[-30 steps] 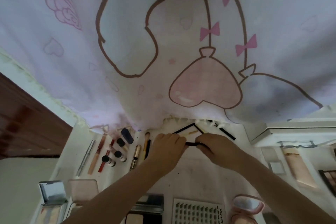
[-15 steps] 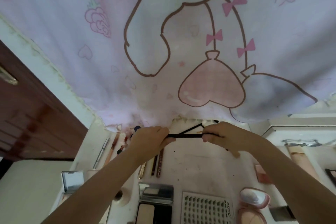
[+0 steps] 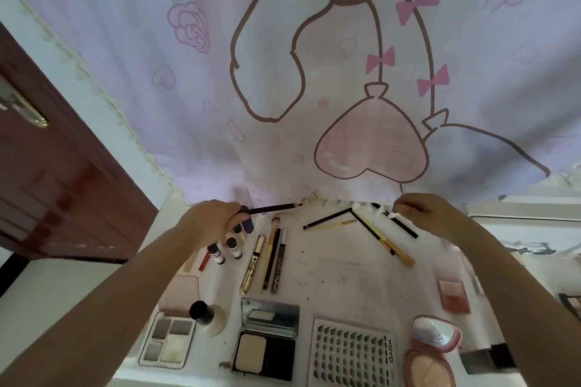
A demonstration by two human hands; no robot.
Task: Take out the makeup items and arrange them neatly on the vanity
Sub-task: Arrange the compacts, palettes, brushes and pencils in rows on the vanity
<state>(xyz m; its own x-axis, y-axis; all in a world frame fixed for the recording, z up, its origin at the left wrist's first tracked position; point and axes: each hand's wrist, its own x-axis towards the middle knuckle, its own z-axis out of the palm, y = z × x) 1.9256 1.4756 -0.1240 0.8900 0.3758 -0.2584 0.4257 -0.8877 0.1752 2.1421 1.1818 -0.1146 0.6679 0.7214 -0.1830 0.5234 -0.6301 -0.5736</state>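
Observation:
My left hand (image 3: 213, 218) grips a black makeup pencil (image 3: 273, 207) at its left end, holding it level above the back of the white vanity (image 3: 345, 276). Over at the back right, my right hand (image 3: 421, 210) has its fingers curled and pinches something small and white at the curtain's hem. Between the hands lie loose black and yellow pencils (image 3: 333, 219) and a brush (image 3: 386, 242). A row of pencils and tubes (image 3: 270, 258) lies lined up below my left hand, beside small bottles (image 3: 224, 250).
A pink cartoon curtain (image 3: 314, 72) hangs over the vanity's back edge. Near the front sit an eyeshadow palette (image 3: 168, 344), an open powder compact (image 3: 267, 342), a lash tray (image 3: 352, 352), a pink compact (image 3: 435, 338) and a blush pan (image 3: 452, 297). A brown door (image 3: 47, 182) stands left.
Both hands held the black pencil between them; my right hand has let go and moved right to the curtain hem. My left hand has carried the pencil leftward.

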